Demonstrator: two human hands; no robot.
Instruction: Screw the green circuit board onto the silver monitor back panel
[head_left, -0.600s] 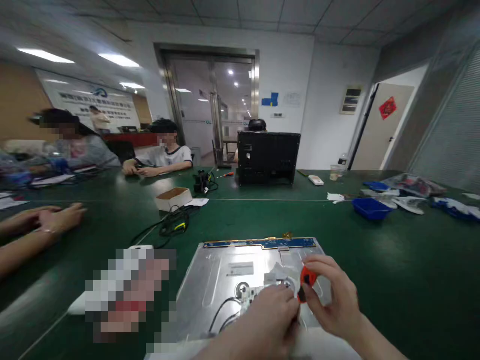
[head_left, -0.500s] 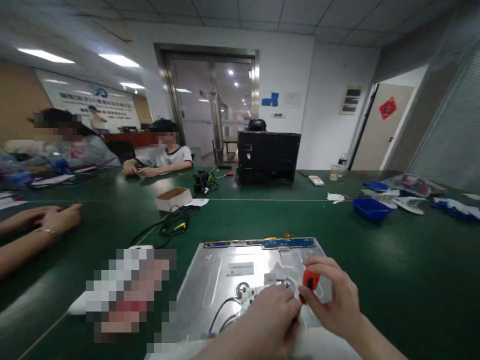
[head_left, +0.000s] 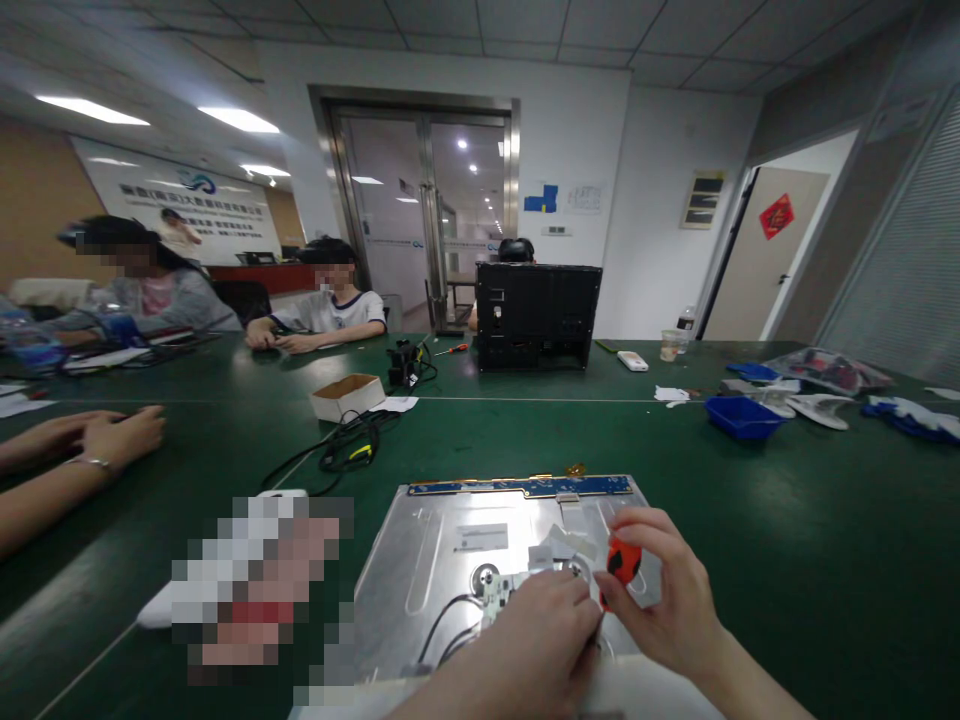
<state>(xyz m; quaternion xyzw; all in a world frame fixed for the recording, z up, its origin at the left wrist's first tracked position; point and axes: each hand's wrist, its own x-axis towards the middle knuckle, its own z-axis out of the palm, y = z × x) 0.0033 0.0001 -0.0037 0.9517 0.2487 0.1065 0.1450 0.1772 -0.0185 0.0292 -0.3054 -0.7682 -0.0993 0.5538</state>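
Observation:
My right hand (head_left: 664, 590) pinches the orange-and-black handle of a screwdriver (head_left: 623, 560) between thumb and fingers, the shaft pointing down beside my left hand. My left hand (head_left: 551, 615) is closed, its fingers curled low over a small circuit board (head_left: 496, 597); what its fingertips grip is hidden behind the hand. Below both hands lies a flat silver metal panel (head_left: 435, 535) with a blue circuit strip (head_left: 525, 487) along its far edge. Black wires (head_left: 442, 620) run from the small board across the panel. The screwdriver's tip is out of sight.
An open cardboard box (head_left: 347, 398) and tangled black cables (head_left: 349, 445) lie beyond the panel at left. A black monitor (head_left: 538, 318) stands farther back. At right is a blue tray (head_left: 742, 417). Another person's hands (head_left: 124, 435) rest at the left; other people sit around the table.
The screwdriver handle has turned in my right hand, its black patches now showing differently. My right thumb has shifted slightly. My left hand stays in place.

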